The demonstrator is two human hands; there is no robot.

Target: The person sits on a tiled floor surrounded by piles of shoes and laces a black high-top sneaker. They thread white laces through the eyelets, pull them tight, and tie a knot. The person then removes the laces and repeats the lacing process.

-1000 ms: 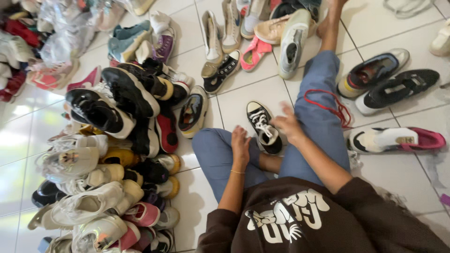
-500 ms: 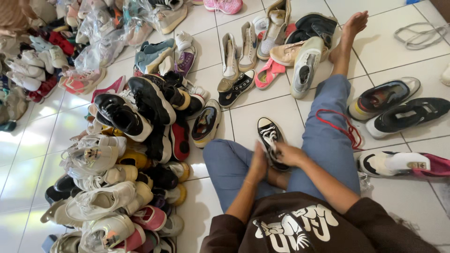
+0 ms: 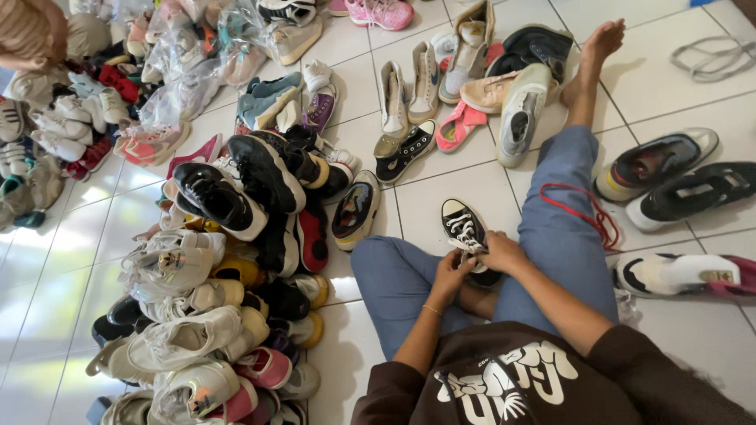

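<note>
I sit on a white tiled floor in blue jeans and a dark brown sweatshirt. A black canvas sneaker (image 3: 465,230) with white laces and a white toe cap rests between my legs. My left hand (image 3: 451,271) grips its heel end from the near side. My right hand (image 3: 504,252) holds its right side, fingers curled at the laces. A loose red shoelace (image 3: 583,211) lies over my right leg. My bare right foot (image 3: 598,49) stretches out toward the far shoes.
A big heap of sneakers (image 3: 220,260) fills the floor to my left. Loose pairs lie ahead (image 3: 409,102) and three dark and white trainers to my right (image 3: 677,189). Bagged shoes (image 3: 181,71) are piled at the far left. Grey straps (image 3: 713,55) lie far right.
The view has tipped down and closer. Both hands have closed in around the black sneaker's heel, the left one coming forward to meet it.
</note>
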